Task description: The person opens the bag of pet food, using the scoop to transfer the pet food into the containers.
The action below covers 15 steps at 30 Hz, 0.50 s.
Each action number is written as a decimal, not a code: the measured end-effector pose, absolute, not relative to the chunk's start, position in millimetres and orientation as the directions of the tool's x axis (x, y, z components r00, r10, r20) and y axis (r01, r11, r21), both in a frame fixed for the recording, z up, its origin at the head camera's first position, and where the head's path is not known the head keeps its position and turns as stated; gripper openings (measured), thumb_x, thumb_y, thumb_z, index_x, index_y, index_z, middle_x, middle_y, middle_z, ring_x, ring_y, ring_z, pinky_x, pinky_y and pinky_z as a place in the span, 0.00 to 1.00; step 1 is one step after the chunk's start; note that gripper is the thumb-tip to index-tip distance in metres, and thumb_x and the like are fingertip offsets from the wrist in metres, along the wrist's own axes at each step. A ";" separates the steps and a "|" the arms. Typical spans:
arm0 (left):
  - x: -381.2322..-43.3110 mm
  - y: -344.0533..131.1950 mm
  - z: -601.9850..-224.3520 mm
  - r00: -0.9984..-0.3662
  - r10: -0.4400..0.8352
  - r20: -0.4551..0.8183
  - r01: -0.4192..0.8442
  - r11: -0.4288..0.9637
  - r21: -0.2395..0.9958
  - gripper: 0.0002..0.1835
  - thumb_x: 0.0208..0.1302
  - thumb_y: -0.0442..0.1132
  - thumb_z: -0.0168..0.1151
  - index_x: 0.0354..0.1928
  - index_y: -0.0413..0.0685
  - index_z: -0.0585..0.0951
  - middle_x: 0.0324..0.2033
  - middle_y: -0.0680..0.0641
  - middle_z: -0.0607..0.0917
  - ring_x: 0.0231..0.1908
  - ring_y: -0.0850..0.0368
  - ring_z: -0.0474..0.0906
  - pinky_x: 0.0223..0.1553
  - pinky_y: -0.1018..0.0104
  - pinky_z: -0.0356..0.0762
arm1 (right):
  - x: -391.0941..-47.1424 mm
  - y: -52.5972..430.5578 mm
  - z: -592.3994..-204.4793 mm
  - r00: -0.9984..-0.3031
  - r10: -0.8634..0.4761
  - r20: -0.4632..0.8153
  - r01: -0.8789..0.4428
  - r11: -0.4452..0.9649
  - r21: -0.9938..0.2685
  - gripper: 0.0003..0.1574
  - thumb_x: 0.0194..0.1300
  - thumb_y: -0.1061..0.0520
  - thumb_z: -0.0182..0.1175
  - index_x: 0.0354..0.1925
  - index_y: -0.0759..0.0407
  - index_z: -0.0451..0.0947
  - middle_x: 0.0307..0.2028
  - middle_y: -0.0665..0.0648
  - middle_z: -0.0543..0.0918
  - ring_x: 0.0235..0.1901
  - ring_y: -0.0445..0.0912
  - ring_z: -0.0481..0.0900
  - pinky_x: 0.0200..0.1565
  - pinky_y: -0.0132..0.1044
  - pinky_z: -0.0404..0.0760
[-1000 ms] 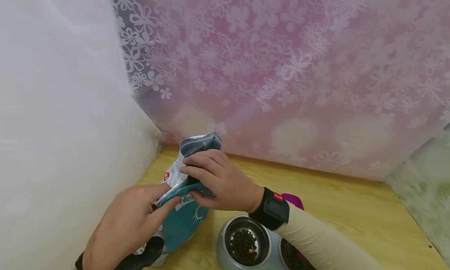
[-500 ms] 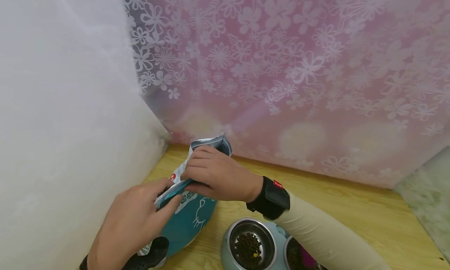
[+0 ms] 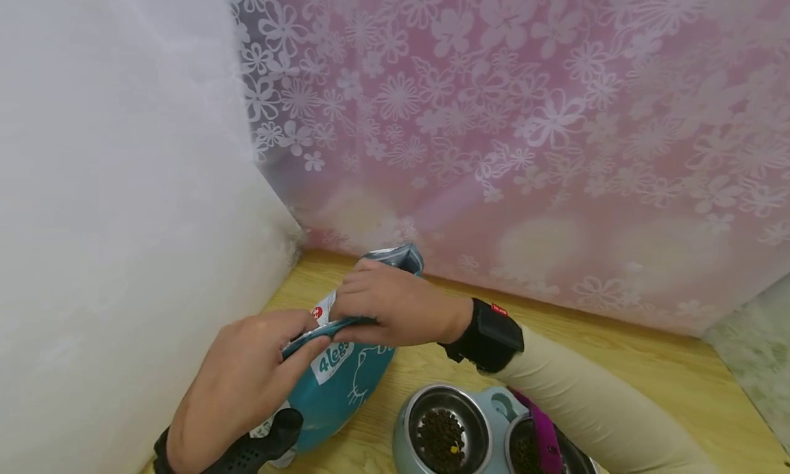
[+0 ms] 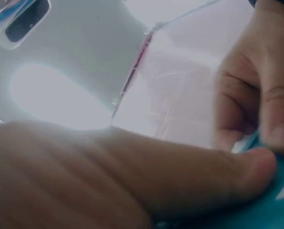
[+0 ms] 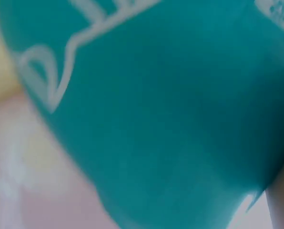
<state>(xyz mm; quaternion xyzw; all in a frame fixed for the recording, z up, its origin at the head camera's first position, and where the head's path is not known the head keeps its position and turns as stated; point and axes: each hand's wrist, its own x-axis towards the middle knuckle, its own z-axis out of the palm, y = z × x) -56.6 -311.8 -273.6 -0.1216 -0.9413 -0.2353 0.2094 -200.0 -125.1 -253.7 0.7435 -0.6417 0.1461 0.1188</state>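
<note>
A teal pet food bag (image 3: 336,405) with white lettering and a silver lining stands on the wooden surface. My left hand (image 3: 253,371) pinches the left end of its top edge between thumb and fingers. Beside it, my right hand (image 3: 398,306) pinches the same edge nearer the middle, fingers curled over the far side. Past the right hand, the bag's far corner gapes, showing silver inside. In the left wrist view, the right hand (image 4: 261,86) is close to the left thumb on the teal edge. Teal bag front (image 5: 156,119) fills most of the right wrist view.
A pale blue double feeder (image 3: 404,436) stands right of the bag. Brown kibble (image 3: 441,436) lies in its left steel bowl. A magenta strip-like piece (image 3: 544,436) crosses the right bowl, partly behind the right sleeve. A white wall (image 3: 123,254) and pink floral curtain (image 3: 494,186) border the surface.
The right fingers have curled and drawn the front and back of the bag's mouth together, so less silver lining shows. The left hand keeps its pinch. The view has shifted slightly.
</note>
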 end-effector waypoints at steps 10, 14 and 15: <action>-56.1 -316.2 -272.9 -0.902 0.113 0.416 0.305 0.851 0.429 0.06 0.62 0.48 0.65 0.30 0.64 0.77 0.23 0.66 0.74 0.20 0.71 0.66 0.22 0.71 0.66 | -211.3 -127.9 -248.8 0.165 -0.919 0.359 -0.973 -0.210 -0.092 0.08 0.62 0.52 0.66 0.38 0.52 0.78 0.35 0.43 0.78 0.39 0.34 0.73 0.52 0.31 0.63; -56.3 -318.5 -272.3 -0.908 0.123 0.401 0.306 0.848 0.433 0.06 0.63 0.49 0.64 0.31 0.63 0.76 0.23 0.66 0.74 0.20 0.71 0.67 0.22 0.71 0.67 | -215.8 -128.1 -247.7 0.152 -0.932 0.330 -0.970 -0.205 -0.131 0.09 0.64 0.50 0.64 0.38 0.52 0.77 0.35 0.42 0.77 0.40 0.35 0.72 0.51 0.31 0.63; -56.3 -319.3 -271.9 -0.909 0.121 0.400 0.305 0.847 0.435 0.07 0.63 0.49 0.64 0.30 0.63 0.76 0.23 0.66 0.74 0.20 0.70 0.68 0.22 0.71 0.67 | -217.9 -127.5 -246.8 0.141 -0.936 0.322 -0.968 -0.199 -0.154 0.09 0.64 0.50 0.64 0.39 0.52 0.77 0.36 0.43 0.77 0.40 0.35 0.71 0.51 0.32 0.64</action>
